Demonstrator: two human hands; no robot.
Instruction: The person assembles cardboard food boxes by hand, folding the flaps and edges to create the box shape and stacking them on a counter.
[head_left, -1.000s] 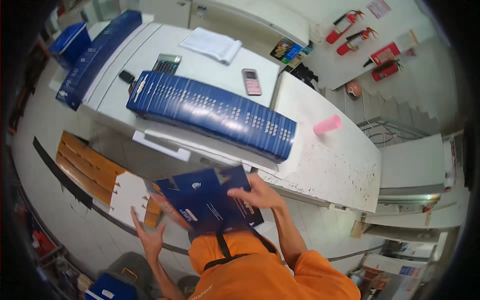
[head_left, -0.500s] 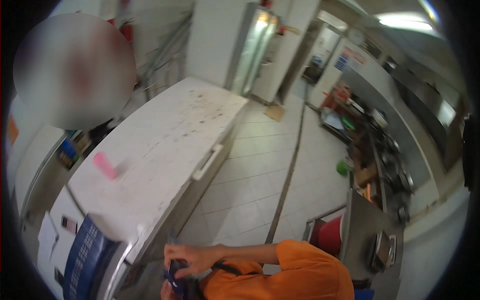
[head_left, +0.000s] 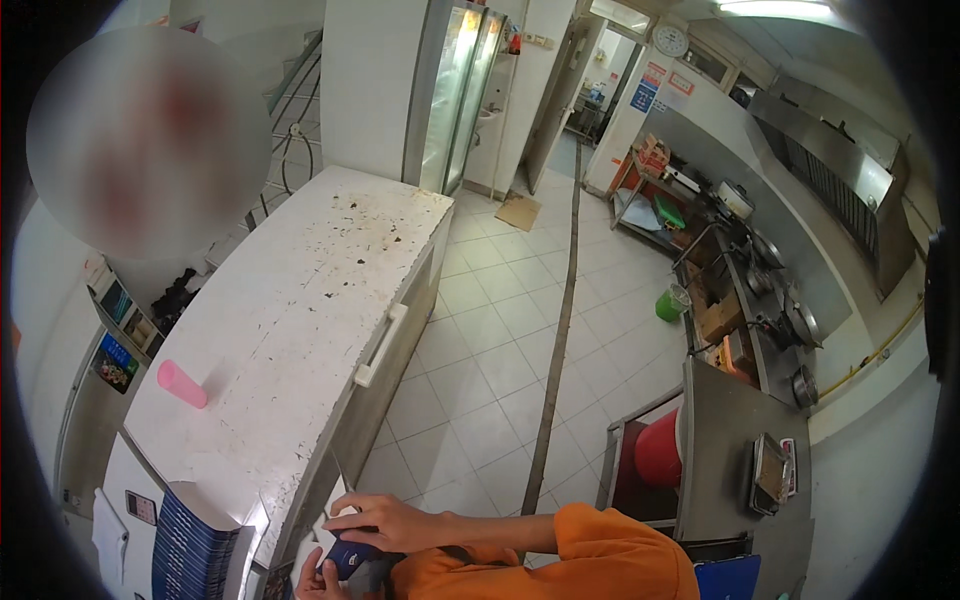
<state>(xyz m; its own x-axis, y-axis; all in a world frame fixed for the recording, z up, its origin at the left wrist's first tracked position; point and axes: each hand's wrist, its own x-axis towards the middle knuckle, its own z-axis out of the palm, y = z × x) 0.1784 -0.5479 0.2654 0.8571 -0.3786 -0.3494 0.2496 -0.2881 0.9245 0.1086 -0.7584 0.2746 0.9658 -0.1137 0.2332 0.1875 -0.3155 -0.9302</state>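
Observation:
At the lower edge, beside the near end of the white counter, my right hand (head_left: 385, 522) is closed over the top of a small dark blue item (head_left: 350, 557) with a white mark on it. My left hand (head_left: 320, 580) pinches the same item from below, its thumb and fingers at the near edge. The item's exact kind is hard to make out. Something white shows just beyond my right fingers. A stack of dark blue printed booklets (head_left: 188, 545) stands left of my hands, and a phone (head_left: 141, 507) lies beside it.
A pink cup (head_left: 182, 384) stands on the white counter (head_left: 260, 330). To the right are a steel worktop (head_left: 740, 450) with a metal tray (head_left: 770, 470), a red bucket (head_left: 658, 450) and a green bin (head_left: 672, 303). Pans line the far right; flat cardboard (head_left: 518, 212) lies on the tiled floor.
The view has shifted, so the room sits further left and looks sharper. My hands stay together on the dark blue item, and its marked face now shows more plainly.

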